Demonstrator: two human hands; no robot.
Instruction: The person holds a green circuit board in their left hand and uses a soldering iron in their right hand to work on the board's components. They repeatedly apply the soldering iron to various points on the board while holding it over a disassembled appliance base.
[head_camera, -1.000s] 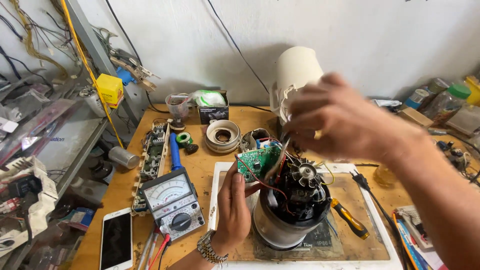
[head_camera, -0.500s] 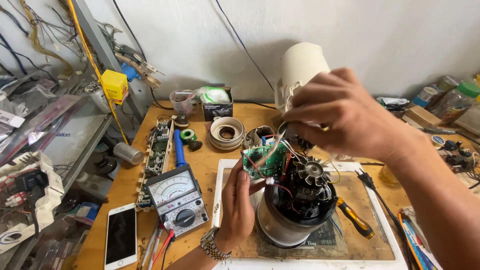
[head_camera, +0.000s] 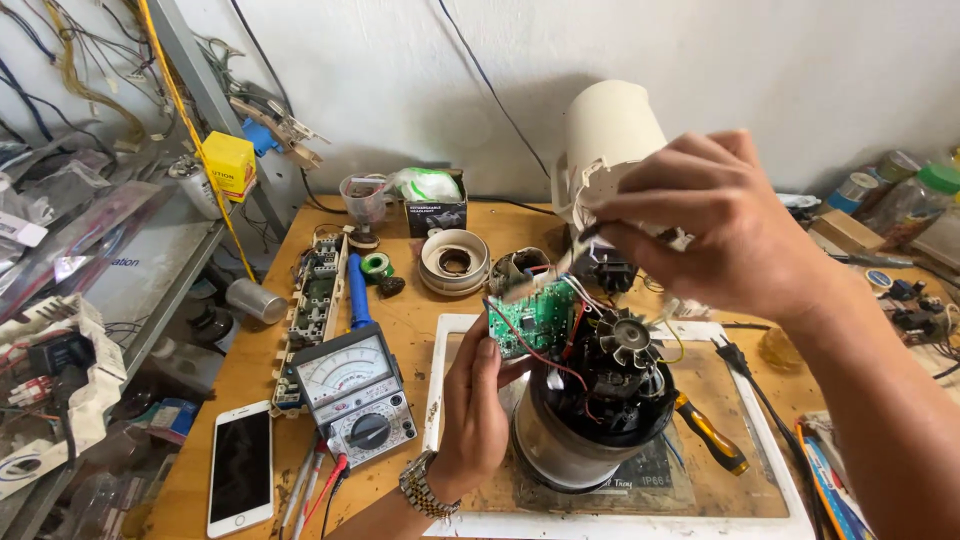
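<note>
On the wooden bench, the opened appliance base with its dark motor and small fan stands on a framed work mat, and I place everything else from it. Behind it stands a cream plastic housing. My right hand hovers above the base, fingers curled and pinching a thin tool whose tip I cannot make out. My left hand, just left of the base, pinches the green circuit board, tilted, wired to the motor. Further left lie an analog multimeter and a white phone. Right of the base lies a yellow-handled screwdriver.
</note>
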